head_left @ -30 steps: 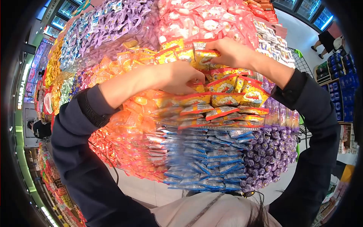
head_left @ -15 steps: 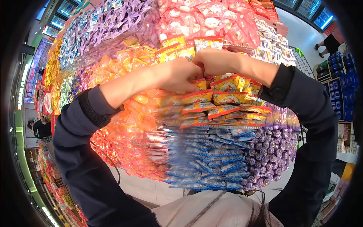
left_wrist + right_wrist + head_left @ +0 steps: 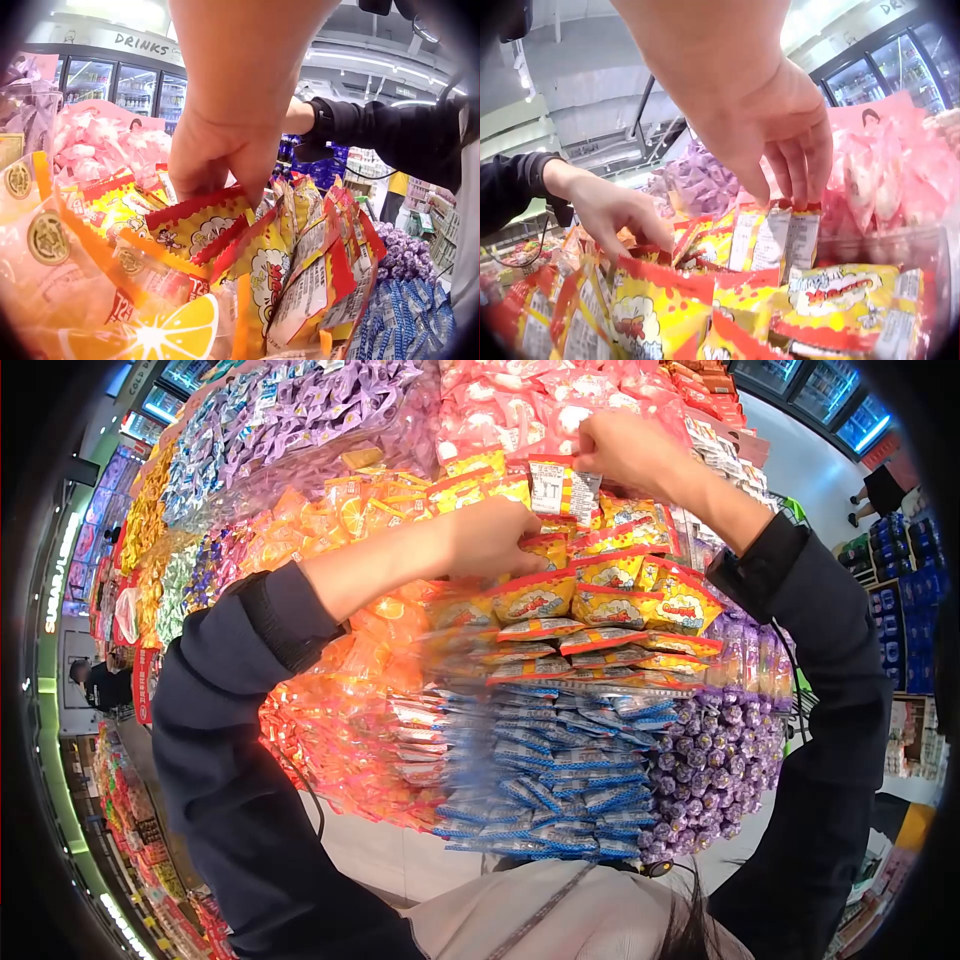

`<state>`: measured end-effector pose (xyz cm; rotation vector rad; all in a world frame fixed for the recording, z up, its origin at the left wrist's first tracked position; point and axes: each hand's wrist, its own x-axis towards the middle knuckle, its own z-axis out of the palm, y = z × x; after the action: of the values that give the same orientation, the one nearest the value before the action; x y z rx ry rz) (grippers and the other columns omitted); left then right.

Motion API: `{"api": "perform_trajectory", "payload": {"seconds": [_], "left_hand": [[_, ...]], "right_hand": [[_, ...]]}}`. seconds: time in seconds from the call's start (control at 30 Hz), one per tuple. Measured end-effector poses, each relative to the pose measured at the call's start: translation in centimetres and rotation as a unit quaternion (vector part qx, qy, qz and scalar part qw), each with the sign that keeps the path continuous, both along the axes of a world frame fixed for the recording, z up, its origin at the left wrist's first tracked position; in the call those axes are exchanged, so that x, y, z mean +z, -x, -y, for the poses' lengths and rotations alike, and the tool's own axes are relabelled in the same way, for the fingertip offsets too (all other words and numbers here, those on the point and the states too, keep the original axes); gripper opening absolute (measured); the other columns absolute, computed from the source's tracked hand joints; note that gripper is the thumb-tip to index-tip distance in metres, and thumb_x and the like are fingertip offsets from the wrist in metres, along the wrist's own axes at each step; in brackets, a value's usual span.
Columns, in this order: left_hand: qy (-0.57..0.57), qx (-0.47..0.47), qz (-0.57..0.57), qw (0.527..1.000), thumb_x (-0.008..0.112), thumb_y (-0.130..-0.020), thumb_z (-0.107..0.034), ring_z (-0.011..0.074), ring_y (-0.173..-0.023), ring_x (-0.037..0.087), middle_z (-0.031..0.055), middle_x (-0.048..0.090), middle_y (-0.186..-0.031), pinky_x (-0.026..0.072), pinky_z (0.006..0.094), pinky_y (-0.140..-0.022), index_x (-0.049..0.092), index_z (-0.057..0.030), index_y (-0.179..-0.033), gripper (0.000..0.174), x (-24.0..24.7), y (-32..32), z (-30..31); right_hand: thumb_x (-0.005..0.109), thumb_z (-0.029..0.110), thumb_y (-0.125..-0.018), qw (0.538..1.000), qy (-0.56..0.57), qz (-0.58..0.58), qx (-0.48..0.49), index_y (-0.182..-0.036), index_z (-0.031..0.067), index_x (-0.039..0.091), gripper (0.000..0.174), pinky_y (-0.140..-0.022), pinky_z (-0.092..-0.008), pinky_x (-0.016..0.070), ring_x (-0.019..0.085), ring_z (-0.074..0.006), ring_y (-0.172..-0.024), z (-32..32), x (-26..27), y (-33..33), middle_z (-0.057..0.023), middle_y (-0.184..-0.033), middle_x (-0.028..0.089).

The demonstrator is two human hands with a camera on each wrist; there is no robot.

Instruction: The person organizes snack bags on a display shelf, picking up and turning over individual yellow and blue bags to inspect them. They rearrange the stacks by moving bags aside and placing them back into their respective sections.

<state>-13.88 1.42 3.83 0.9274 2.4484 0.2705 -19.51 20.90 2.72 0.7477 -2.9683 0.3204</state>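
Small yellow snack packets with red crimped edges stand and lie in a bin ahead of me. My left hand reaches down among them from the left, thumb and fingers around the red top edge of a yellow packet. At the back of the bin, my right hand pinches the top edge of an upright snack packet whose pale printed back faces me. Its thumb and fingertips point down in the right wrist view. Other packets partly hide the lower part of both held ones.
Orange candy packets adjoin on the left, pink packets behind. In front lie blue-and-white packets and purple-wrapped round candies. Clear dividers separate the sections. A shopping cart stands at the right.
My right hand has moved from beside the left hand toward the back right, at the upright packet with the pale back. My left hand has stayed among the packets.
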Motion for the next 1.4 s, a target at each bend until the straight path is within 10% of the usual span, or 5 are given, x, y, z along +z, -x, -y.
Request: {"api": "perform_trajectory", "payload": {"seconds": [0.3,0.53,0.9,1.1,1.4], "left_hand": [[-0.003,-0.027,-0.046,0.999,0.062,-0.075,-0.034,0.0344,-0.068,0.059,0.0204,0.060,-0.070,0.0455,0.0410,-0.063,0.060,0.0026,-0.080,0.037,-1.1,0.2,0.4],[-0.072,-0.051,-0.090,0.992,0.061,-0.078,-0.034,0.0312,-0.063,0.056,0.0205,0.057,-0.069,0.0422,0.0378,-0.057,0.058,0.0027,-0.085,0.037,-0.9,-0.6,1.2],[-0.245,0.075,-0.055,0.965,0.060,-0.081,-0.012,0.0177,-0.090,0.059,0.0093,0.062,-0.096,0.0468,0.0302,-0.078,0.057,-0.0016,-0.103,0.025,5.9,-9.8,3.0],[-0.290,0.122,-0.002,0.949,0.059,-0.081,-0.012,0.0173,-0.093,0.058,0.0089,0.061,-0.101,0.0440,0.0289,-0.082,0.057,-0.0011,-0.106,0.027,6.4,-19.5,3.1],[-0.396,0.160,0.096,0.899,0.056,-0.083,-0.008,0.0150,-0.096,0.056,0.0064,0.060,-0.102,0.0435,0.0284,-0.085,0.056,-0.0014,-0.106,0.024,-1.3,-29.3,3.4]], "right_hand": [[0.060,0.016,-0.081,0.933,0.331,0.122,0.074,-0.097,-0.0004,0.055,0.023,-0.072,-0.0314,0.0465,0.059,-0.0163,-0.082,0.6,-0.4,-1.6,-0.0094,-0.087,0.062],[0.045,0.015,-0.090,0.539,0.770,0.333,0.078,-0.114,0.0031,0.045,0.026,-0.081,-0.0292,0.0448,0.052,-0.0142,-0.099,-1.0,1.5,-3.3,-0.0064,-0.105,0.055],[0.036,0.050,-0.089,0.230,0.667,0.668,0.236,-0.091,0.0006,0.048,0.051,-0.047,-0.0235,0.0331,0.038,-0.0098,-0.051,-0.8,2.1,-14.9,0.0006,-0.064,0.039],[0.036,0.061,-0.084,0.222,0.673,0.647,0.282,-0.073,0.0036,0.045,0.059,-0.043,-0.0242,0.0340,0.040,-0.0109,-0.050,0.3,4.7,-20.6,-0.0019,-0.058,0.038],[0.041,0.053,-0.085,0.257,0.778,0.536,0.204,-0.118,-0.0059,0.040,0.068,-0.050,-0.0252,0.0315,0.037,-0.0137,-0.054,-0.5,1.2,-28.9,-0.0050,-0.066,0.038]]}}
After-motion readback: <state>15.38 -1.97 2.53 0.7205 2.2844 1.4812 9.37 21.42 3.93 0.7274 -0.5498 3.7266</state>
